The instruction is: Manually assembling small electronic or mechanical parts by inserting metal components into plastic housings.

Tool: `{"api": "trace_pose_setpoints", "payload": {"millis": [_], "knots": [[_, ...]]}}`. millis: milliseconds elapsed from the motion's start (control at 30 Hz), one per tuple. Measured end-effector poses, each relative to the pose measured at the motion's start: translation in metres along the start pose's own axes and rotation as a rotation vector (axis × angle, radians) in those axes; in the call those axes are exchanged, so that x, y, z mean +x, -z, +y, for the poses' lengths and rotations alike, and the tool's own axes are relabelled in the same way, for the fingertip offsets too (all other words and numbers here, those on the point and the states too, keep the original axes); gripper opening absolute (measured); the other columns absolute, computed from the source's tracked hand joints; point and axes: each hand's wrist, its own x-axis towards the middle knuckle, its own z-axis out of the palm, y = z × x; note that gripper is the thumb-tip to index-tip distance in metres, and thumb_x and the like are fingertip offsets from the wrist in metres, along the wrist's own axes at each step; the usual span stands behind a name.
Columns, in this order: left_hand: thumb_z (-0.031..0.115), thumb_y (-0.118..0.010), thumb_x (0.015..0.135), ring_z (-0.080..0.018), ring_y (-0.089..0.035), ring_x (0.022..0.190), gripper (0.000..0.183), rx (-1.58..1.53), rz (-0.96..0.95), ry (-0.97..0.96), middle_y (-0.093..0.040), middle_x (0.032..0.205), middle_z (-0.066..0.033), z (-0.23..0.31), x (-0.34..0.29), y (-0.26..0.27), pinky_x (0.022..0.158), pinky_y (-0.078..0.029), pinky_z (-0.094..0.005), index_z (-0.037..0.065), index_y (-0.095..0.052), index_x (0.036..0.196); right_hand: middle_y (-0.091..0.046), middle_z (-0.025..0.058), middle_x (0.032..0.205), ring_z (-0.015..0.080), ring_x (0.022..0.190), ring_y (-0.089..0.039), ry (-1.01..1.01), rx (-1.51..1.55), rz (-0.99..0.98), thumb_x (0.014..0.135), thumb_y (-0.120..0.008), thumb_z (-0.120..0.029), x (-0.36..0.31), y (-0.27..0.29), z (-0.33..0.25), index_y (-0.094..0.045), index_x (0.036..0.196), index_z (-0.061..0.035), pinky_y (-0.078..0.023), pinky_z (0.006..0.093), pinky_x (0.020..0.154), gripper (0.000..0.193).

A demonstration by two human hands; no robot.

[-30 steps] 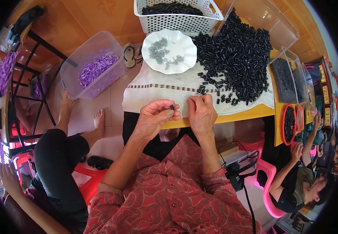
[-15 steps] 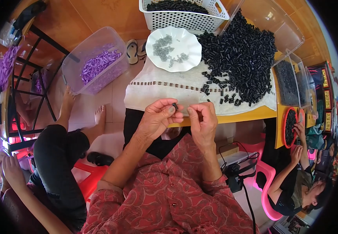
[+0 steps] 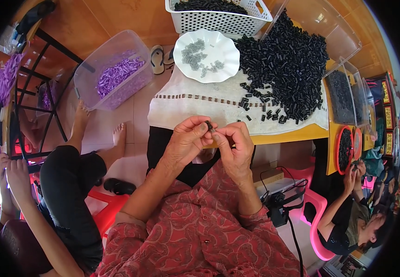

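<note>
A yellow table (image 3: 297, 134), partly covered by a white cloth (image 3: 172, 108), bears a heap of black pieces (image 3: 287, 64) on its far right. On the floor to the left stands a clear bin (image 3: 87, 67) holding purple pieces (image 3: 119, 78). A white basket (image 3: 218, 22) with more black pieces sits at the far side. At right, a clear box (image 3: 353, 90) contains dark pieces; nearer stands a red bowl (image 3: 337, 150), also holding black ones. A white plate (image 3: 223, 46) carries clear bits (image 3: 193, 53).

The left hand (image 3: 190, 138), palm turned inward, pinches one black piece (image 3: 209, 125) between thumb and finger, just off the table's near edge. The right hand (image 3: 237, 145) meets it there, thumb and forefinger together; I cannot tell what they grip.
</note>
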Motion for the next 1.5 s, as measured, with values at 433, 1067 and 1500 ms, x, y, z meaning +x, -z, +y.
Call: {"api": "trace_pose_setpoints", "payload": {"millis": [433, 1067, 1500], "knots": [[0.003, -0.06, 0.094, -0.0136, -0.065, 0.08, 0.02, 0.021, -0.004, 0.004, -0.067, 0.107, -0.0155, -0.001, 0.0, 0.001, 0.073, -0.055, -0.028, -0.001, -0.064, 0.113, -0.058, 0.0096, 0.084, 0.0177, 0.07, -0.063, 0.025, -0.006, -0.021, 0.085, -0.069, 0.0, 0.002, 0.001, 0.002, -0.065, 0.092, -0.0009, -0.051, 0.0273, 0.058, 0.008], [0.004, -0.06, 0.094, -0.0146, -0.064, 0.082, 0.018, 0.042, 0.003, 0.03, -0.066, 0.103, -0.0108, -0.004, -0.003, 0.003, 0.075, -0.056, -0.0306, 0.0, -0.065, 0.111, -0.056, 0.0052, 0.083, 0.0097, 0.065, -0.064, -0.114, 0.24, -0.033, 0.085, -0.072, -0.001, 0.004, 0.0, -0.001, -0.063, 0.083, 0.0009, -0.05, 0.022, 0.057, 0.009], [0.008, -0.059, 0.096, -0.0153, -0.065, 0.088, 0.018, -0.01, -0.009, 0.088, -0.066, 0.105, -0.0108, -0.003, -0.004, -0.004, 0.079, -0.057, -0.0327, 0.003, -0.064, 0.112, -0.059, 0.0073, 0.082, 0.0123, 0.068, -0.062, -0.036, -0.05, 0.08, 0.084, -0.072, -0.004, 0.002, 0.018, 0.014, -0.065, 0.086, -0.0004, -0.047, 0.025, 0.054, 0.008]]}}
